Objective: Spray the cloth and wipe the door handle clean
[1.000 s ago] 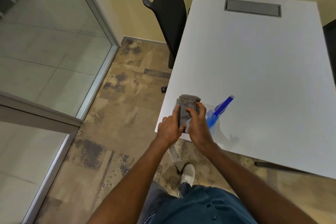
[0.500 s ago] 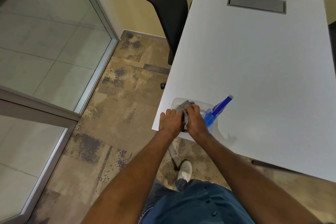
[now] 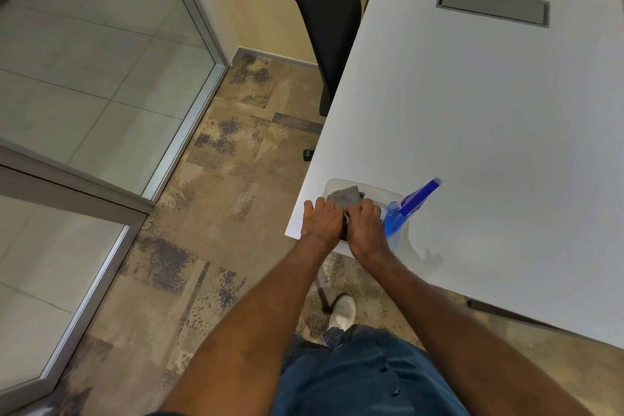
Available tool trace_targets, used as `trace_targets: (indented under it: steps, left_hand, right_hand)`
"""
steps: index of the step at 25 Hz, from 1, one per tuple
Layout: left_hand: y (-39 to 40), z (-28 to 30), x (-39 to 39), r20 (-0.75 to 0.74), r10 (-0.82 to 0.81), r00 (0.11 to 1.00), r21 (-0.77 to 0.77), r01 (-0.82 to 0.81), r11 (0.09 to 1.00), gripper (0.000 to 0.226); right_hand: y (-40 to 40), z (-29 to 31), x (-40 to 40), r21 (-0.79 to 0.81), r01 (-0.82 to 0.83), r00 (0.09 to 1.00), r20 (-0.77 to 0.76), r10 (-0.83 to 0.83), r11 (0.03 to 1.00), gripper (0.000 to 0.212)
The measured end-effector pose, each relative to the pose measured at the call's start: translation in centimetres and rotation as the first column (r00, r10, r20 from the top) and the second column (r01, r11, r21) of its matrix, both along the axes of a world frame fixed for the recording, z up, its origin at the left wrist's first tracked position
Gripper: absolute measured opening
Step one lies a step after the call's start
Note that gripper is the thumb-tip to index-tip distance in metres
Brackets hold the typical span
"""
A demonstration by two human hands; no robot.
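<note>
A grey cloth (image 3: 346,196) lies in a clear plastic tray (image 3: 388,195) at the near left corner of the white table (image 3: 489,132). My left hand (image 3: 320,218) rests palm down on the cloth's near left part with fingers spread. My right hand (image 3: 366,221) is closed on the cloth's near right part. A spray bottle (image 3: 403,213) with blue liquid and a blue nozzle stands just right of my right hand, at the tray's right end. No door handle is in view.
A black office chair (image 3: 324,10) stands at the table's left side. A glass partition with a metal frame (image 3: 182,125) runs along the left. A grey cable hatch (image 3: 493,5) sits at the table's far end. My white shoe (image 3: 342,311) is on the patterned floor.
Both hands brought the folded cloth down from above the table corner into the clear tray. The left hand has flattened onto it. The spray bottle has stayed in place.
</note>
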State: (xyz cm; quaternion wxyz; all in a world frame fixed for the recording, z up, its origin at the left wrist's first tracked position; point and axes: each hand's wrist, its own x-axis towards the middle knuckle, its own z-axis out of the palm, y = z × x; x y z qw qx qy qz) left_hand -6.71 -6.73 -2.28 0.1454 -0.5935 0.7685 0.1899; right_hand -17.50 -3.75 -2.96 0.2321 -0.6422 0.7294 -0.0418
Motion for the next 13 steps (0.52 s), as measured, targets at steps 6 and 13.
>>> trace_targets:
  steps: [6, 13]
  left_hand:
    - [0.0, 0.6, 0.7, 0.049, -0.167, 0.985, 0.103, 0.162, 0.981, 0.042]
    - [2.1, 1.2, 3.5, -0.088, -0.193, 0.977, -0.063, 0.188, 0.98, 0.034]
  right_hand:
    - [0.6, -0.1, 0.0, 0.044, -0.058, 0.998, 0.011, 0.058, 0.997, 0.025]
    - [0.5, 1.5, 0.0, 0.083, -0.005, 0.998, 0.056, 0.001, 0.997, 0.023]
